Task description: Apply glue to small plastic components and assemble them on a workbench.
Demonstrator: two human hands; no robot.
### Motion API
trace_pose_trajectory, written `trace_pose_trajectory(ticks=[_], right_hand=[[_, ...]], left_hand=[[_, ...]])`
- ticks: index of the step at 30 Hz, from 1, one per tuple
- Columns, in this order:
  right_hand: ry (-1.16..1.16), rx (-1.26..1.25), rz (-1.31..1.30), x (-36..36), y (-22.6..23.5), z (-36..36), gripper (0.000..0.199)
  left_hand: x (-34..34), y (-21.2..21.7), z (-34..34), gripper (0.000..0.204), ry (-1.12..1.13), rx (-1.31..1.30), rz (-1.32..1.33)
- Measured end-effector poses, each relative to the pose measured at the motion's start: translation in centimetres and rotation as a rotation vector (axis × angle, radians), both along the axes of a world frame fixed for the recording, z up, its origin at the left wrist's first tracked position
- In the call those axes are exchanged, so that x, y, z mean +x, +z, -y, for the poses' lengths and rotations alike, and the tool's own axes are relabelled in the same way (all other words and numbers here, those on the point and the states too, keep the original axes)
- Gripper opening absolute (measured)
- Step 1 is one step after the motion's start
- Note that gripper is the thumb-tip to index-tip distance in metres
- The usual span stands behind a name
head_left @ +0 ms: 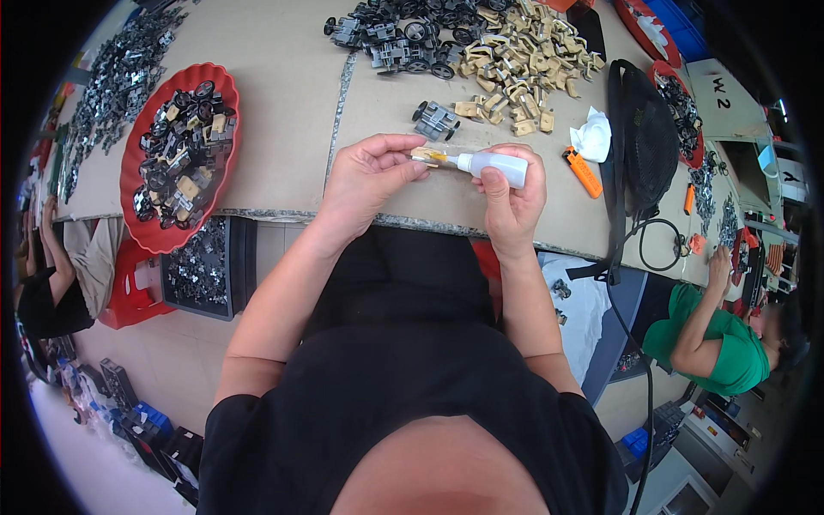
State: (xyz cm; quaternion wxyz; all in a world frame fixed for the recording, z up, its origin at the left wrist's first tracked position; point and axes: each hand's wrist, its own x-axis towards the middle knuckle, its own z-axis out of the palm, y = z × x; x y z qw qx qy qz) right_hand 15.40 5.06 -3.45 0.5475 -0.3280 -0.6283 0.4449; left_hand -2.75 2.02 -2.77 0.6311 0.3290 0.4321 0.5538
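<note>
Between the fingertips of my left hand [371, 174] is a small tan plastic part [427, 154], pinched above the table's front edge. My right hand [517, 193] is wrapped round a white squeeze bottle [499, 167], whose narrow tip [452, 160] points left and meets or nearly meets the tan part. A yellowish spot shows at that tip. Just beyond my hands a grey toy-car chassis with black wheels [436, 121] lies on the table. Behind it are a heap of tan parts [524, 64] and a pile of grey wheeled chassis [403, 43].
A red scalloped tray [129, 163] of mixed parts overhangs the table edge at left. An orange cutter [584, 173], crumpled tissue [592, 136] and black bag [645, 137] lie at right. A cable hangs there. Co-workers sit on both sides, one in a green shirt [721, 343].
</note>
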Motion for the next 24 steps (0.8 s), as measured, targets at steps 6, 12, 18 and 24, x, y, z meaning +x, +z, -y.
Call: trace_pose_trajectory(ticks=[6, 12, 18, 24], right_hand=[[-0.029, 0.046, 0.022, -0.07, 0.03, -0.07, 0.025], [-0.057, 0.084, 0.077, 0.13, -0.03, -0.09, 0.025], [-0.058, 0.078, 0.089, 0.16, 0.05, -0.05, 0.025], [-0.047, 0.041, 0.049, 0.07, 0.23, 0.13, 0.023]], left_hand=[[-0.05, 0.06, 0.03, 0.028, -0.001, 0.000, 0.004], [-0.05, 0.15, 0.04, 0.028, 0.010, -0.001, 0.003], [-0.11, 0.15, 0.02, 0.028, 0.013, 0.000, 0.003], [0.00, 0.30, 0.02, 0.028, 0.026, 0.004, 0.007]])
